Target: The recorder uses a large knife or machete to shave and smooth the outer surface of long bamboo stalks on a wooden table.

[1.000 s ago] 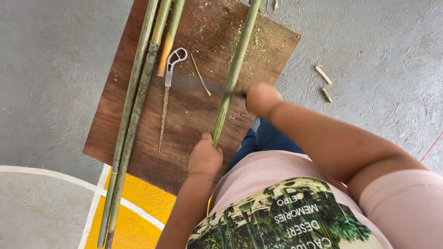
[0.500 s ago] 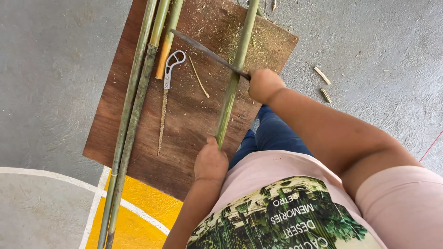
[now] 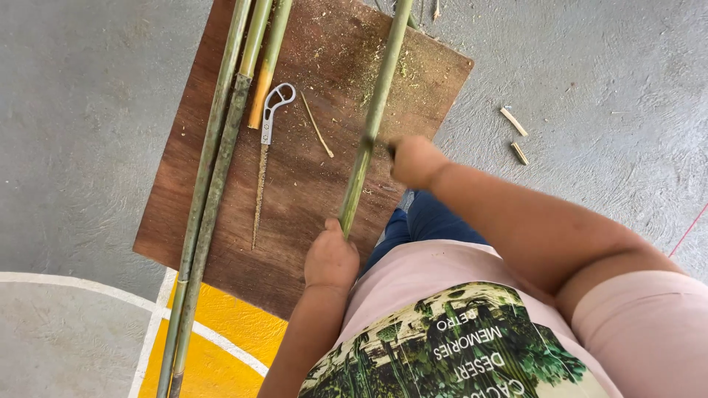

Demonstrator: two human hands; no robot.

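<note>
Your left hand point(image 3: 331, 258) is closed around the near end of a smooth green bamboo stalk point(image 3: 376, 110), which runs from frame centre up to the top edge across the rough brown board point(image 3: 310, 191). Your right hand point(image 3: 414, 161) is fisted on a knife handle against the stalk; the blade, raised and plain half a second ago, is now blurred at it.

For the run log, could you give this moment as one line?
left hand: grips green bamboo stalk end | right hand: fist beside stalk, tool blurred | wooden board: underneath
</note>
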